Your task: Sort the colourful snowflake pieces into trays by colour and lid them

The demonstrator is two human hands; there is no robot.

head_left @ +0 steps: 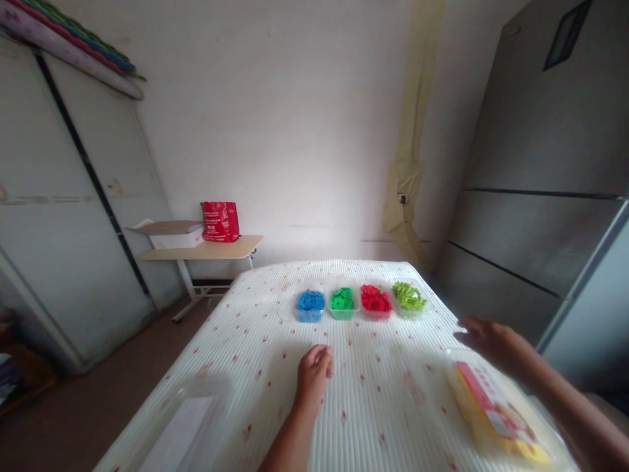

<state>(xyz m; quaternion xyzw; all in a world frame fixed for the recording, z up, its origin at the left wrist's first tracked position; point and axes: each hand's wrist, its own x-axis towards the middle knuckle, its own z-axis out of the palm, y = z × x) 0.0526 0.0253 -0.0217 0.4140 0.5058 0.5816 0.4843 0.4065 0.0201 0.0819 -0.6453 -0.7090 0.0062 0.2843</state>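
Note:
My left hand (314,366) is over the middle of the cloth-covered table (354,406), its fingers curled together; whatever they may hold is hidden. On the right, my right hand (484,335) reaches past the far edge of a clear plastic box (501,413) with yellow contents and a pink label. Its fingers look apart, slightly blurred, and nothing shows between them. Beyond both hands, small tubs stand in a row: blue pieces (311,301), green pieces (343,299), red pieces (376,300) and light green pieces (409,296).
A clear plastic tray or lid (184,426) with a white strip lies at the near left. Behind the table, a side desk (228,248) carries a red bag (220,221) and a white box (177,237). Grey cabinets (531,164) rise on the right.

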